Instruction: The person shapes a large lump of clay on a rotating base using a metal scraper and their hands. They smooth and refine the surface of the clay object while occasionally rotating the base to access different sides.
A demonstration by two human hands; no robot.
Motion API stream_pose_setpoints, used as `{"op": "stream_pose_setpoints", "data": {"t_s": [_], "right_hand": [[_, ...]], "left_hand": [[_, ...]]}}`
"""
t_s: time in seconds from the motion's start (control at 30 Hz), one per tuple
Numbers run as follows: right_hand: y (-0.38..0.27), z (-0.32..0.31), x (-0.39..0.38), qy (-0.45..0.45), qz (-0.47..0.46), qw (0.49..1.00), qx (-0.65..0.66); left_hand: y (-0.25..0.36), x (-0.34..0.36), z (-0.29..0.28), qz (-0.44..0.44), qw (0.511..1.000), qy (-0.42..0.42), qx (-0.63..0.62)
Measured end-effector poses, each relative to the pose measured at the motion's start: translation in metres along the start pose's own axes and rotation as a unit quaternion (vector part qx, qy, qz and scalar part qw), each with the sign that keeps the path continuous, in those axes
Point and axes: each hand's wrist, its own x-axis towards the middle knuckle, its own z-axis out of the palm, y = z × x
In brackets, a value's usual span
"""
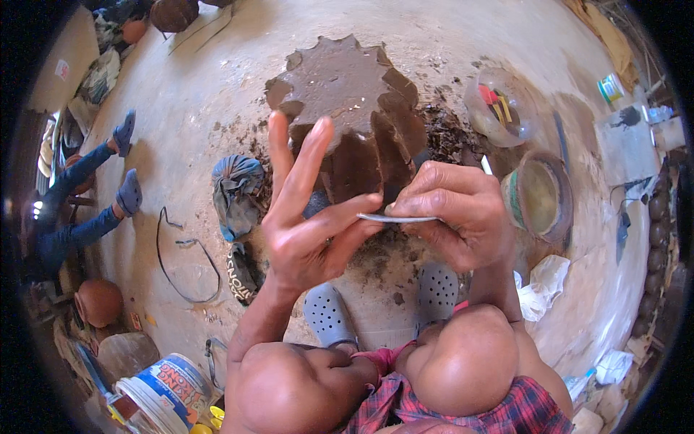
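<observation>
My right hand (457, 217) pinches a thin flat metal blade (394, 218) that points left. My left hand (307, 217) is beside it with fingers spread upward; its thumb and a finger touch the blade's tip. Just beyond both hands stands a brown clay piece (347, 94) with a flat top, a jagged notched rim and ribbed sides, on the dusty floor. My knees and grey perforated clogs (329, 315) show below the hands.
A bundled blue cloth (237, 192) lies left of the clay piece. A clay-smeared bowl (538, 195) and a clear plastic tub of small tools (499, 108) sit at right. A loop of wire (181, 253), round clay pots (100, 302), a bucket (166, 390). Another person's legs (87, 202) at far left.
</observation>
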Motion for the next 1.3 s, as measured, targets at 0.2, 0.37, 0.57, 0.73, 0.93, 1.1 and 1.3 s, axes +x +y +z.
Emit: {"op": "stream_pose_setpoints", "data": {"t_s": [0.2,0.37,0.57,0.73,0.93,1.1,1.3], "right_hand": [[0.002,0.021,0.006,0.188,0.124,0.968,-0.108],[0.016,0.033,0.021,0.199,0.075,0.963,-0.167],[0.021,0.034,0.028,0.175,0.055,0.968,-0.17],[0.028,0.017,0.028,0.109,0.064,0.986,-0.108],[0.016,0.009,0.007,0.122,0.027,0.989,-0.076],[0.021,0.024,0.011,0.153,0.044,0.977,-0.141],[0.023,0.04,0.016,0.145,0.036,0.973,-0.175]], "left_hand": [[-0.007,-0.041,-0.02,-0.129,0.985,0.028,-0.111],[-0.019,-0.051,-0.001,-0.232,0.967,0.051,-0.088],[-0.026,-0.045,0.024,-0.256,0.965,0.006,-0.065],[-0.025,-0.044,0.031,-0.257,0.966,0.009,-0.039],[-0.024,-0.037,0.034,-0.278,0.957,0.05,-0.065],[-0.027,-0.007,0.027,-0.242,0.968,0.066,0.02],[-0.031,0.019,0.032,-0.274,0.96,0.049,-0.034]]}}
